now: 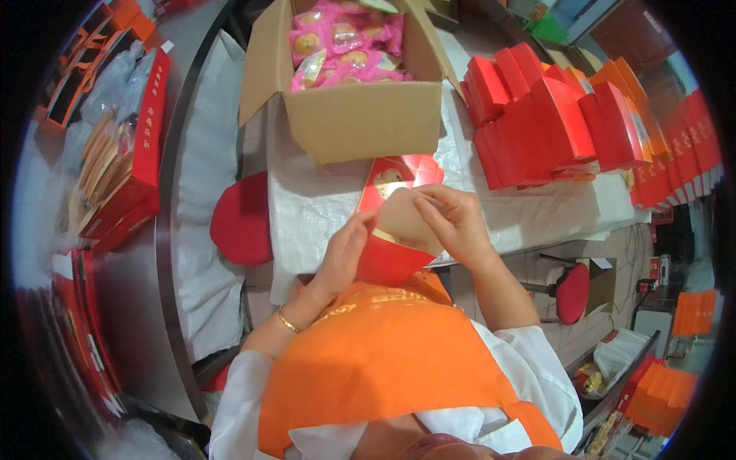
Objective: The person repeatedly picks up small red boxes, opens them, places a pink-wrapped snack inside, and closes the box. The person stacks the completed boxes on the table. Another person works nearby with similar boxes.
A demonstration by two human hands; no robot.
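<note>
Close to my apron, both hands hold a red cardboard carton (391,261) whose pale inner face is turned up. My left hand (345,244) grips its left edge. At the upper right edge, the thumb and fingers of my right hand (457,221) pinch the pale flap. Just beyond lie red printed cartons (422,168), partly hidden by the held one. An open brown cardboard box (362,123) stands behind them, filled with small round baked goods in pink wrappers (345,43).
Red boxes (535,121) are stacked on the right of the white-covered table (310,213). Red stools (241,221) flank it. At left, a dark counter (138,299) carries a red box of brown packets (106,152). Orange boxes (661,397) sit low at far right.
</note>
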